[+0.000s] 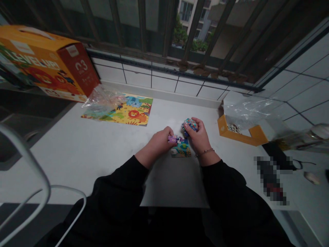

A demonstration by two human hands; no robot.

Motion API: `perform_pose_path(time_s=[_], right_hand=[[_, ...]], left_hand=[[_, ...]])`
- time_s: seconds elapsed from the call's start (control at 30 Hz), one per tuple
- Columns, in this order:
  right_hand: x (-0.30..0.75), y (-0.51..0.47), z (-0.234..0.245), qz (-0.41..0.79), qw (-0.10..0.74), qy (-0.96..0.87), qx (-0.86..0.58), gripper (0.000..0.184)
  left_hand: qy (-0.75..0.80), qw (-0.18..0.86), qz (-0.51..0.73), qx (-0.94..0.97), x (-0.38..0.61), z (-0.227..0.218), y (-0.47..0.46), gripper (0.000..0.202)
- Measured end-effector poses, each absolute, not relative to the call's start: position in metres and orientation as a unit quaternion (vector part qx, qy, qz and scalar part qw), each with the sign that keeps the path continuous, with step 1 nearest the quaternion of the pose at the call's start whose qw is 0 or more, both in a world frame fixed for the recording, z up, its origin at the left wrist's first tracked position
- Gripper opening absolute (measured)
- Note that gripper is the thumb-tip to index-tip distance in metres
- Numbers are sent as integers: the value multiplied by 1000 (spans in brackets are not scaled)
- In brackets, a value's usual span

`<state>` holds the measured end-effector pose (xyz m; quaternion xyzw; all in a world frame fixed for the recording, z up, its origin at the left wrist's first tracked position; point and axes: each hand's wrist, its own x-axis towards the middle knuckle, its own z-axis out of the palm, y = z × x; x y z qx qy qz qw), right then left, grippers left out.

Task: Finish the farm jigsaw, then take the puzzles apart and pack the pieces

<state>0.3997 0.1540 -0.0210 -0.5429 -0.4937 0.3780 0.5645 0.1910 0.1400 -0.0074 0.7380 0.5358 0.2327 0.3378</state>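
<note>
Two hands — left (160, 140), right (197, 137), one orange box (43, 63), one finished puzzle (128, 111), two plastic bags (102, 99) — one open tray (241, 137)

both arms are in long black sleeves, kinda loose and soft looking, with folds bunching near the elbows and the cuffs stopping right at the wrists. the hands are bare: no gloves and no rings that i can make out on the left hand (160, 142) or the right hand (199, 139). only extra is a thin bracelet (205, 152) on the right wrist, just above the cuff.
</note>
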Motion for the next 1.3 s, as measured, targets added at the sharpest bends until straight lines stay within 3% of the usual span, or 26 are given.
perform_pose_path(time_s=[0.2,0.33,0.47,0.57,0.7,0.83,1.07,1.3], right_hand=[[402,155,-22,364,572,-497,-542,71],[403,155,-22,357,577,-493,-544,73],[402,156,-20,361,581,-487,-544,73],[401,156,-19,362,583,-480,-546,74],[401,156,-19,361,581,-482,-547,73],[401,155,-19,354,566,-502,-550,69],[401,155,-19,359,571,-494,-549,71],[402,155,-19,363,589,-479,-541,72]], left_hand=[[499,488,377,609,183,0,144,37],[460,571,400,550,185,4,145,35],[448,588,401,541,188,1,142,30],[479,511,337,629,191,-5,139,25],[529,299,253,753,194,-12,137,25],[552,254,207,767,195,-14,136,37],[527,325,212,756,195,-11,134,38],[471,515,328,637,188,-4,133,31]])
